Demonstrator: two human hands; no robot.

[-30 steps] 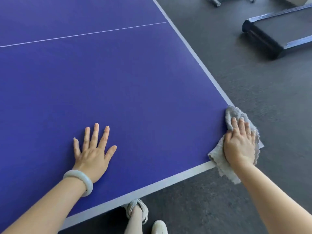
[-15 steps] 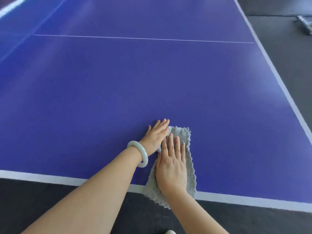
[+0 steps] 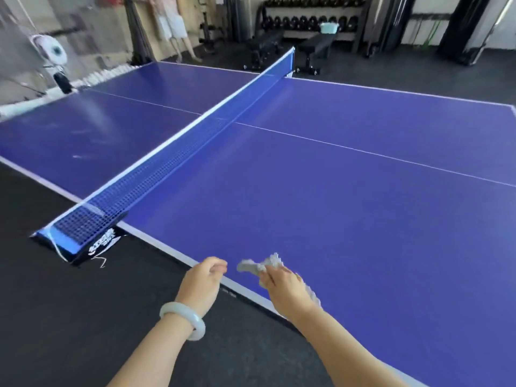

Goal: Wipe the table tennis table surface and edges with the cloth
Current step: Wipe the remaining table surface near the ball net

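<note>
The blue table tennis table fills most of the view, with a white line along its near edge. My right hand grips a bunched grey cloth just above the table near that edge. My left hand, with a pale bangle on the wrist, hovers at the edge left of the cloth. Its fingers are curled and hold nothing. A gap separates the two hands.
The blue net crosses the table, its clamp sticking out at the near left. Dark floor lies to the left. A ball machine stands at the far left end; benches and a dumbbell rack stand behind.
Both hands lay flat on the cloth on the table; now the cloth is lifted and bunched in my right hand, my left hand has come off it, and the view has swung towards the net.
</note>
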